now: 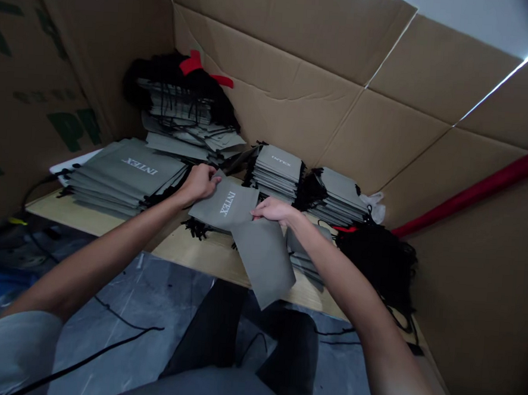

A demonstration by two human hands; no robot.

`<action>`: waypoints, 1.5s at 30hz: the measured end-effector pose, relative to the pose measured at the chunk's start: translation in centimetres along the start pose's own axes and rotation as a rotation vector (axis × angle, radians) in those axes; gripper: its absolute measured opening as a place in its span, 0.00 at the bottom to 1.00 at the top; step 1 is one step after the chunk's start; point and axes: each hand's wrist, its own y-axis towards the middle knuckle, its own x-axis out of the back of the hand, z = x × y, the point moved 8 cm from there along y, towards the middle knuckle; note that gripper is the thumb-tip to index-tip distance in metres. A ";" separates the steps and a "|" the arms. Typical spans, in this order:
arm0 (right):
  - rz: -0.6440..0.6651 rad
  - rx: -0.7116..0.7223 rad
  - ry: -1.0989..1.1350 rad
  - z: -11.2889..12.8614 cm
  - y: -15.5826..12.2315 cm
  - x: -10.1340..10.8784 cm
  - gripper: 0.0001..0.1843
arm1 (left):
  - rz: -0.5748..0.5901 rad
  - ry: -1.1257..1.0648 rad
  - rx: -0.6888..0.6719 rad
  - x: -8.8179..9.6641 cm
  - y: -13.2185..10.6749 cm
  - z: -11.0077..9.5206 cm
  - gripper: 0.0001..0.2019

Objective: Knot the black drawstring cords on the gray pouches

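Note:
A grey pouch (216, 205) printed INTEX lies over a small stack with black cord ends at its front. My left hand (201, 183) is closed on its upper left edge, thumb and fingers pinching. At the pouch's right edge my right hand (273, 210) is closed, with fingertips pinched together. From beneath that hand a plain grey pouch (264, 260) hangs tilted over the table's front edge. Whether the right fingers also grip the printed pouch cannot be made out.
Stacks of INTEX pouches stand left (129, 168) and behind (278, 162); another grey stack (340, 190) is right of those. A tall cord-tangled pile (180, 109) fills the back left. Black cords (376, 264) bunch at right. Cardboard walls (272, 61) enclose the wooden table (189, 249).

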 end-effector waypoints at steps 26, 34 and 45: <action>-0.010 0.082 -0.187 -1.4 -2.2 2.1 0.19 | -0.006 0.309 -0.065 -1.9 -0.8 -0.3 0.22; -0.007 0.067 -0.384 -5.9 -10.6 4.6 0.13 | 0.283 0.218 -0.426 -5.7 -4.5 -8.2 0.27; -0.434 0.018 -0.344 -10.2 -21.6 3.5 0.08 | 0.319 0.338 -0.193 -12.0 -4.9 -7.1 0.40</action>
